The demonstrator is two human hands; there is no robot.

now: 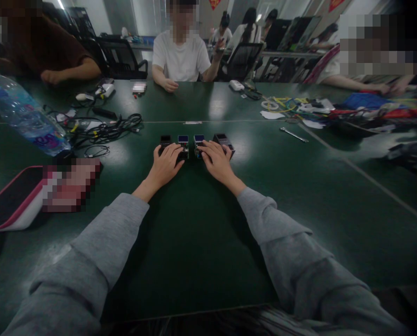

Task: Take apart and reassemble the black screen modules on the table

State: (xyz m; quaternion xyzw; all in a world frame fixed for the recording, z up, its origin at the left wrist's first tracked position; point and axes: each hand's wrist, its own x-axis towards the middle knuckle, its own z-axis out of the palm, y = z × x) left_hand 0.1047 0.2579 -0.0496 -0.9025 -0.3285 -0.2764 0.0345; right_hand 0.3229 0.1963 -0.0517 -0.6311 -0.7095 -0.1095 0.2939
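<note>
My left hand (165, 165) lies over two small devices on the green table. Under its fingers are a black box (166, 138) and a small circuit board with a screen (183, 139), both partly covered. My right hand (218, 161) rests the same way on a second board with a screen (199, 138) and a larger black box (225, 141) at its outer side. The fingers of both hands are spread and bent a little over the devices. All four things stand in a row, with a narrow gap between the two boards.
On the left are a water bottle (29, 114), tangled black cables (124, 127), a pink-edged case (15, 193) and a blurred reddish item (77, 184). A wrench (294, 135) lies to the right, before a heap of coloured wires (299, 106). Other people (180, 56) sit across the table.
</note>
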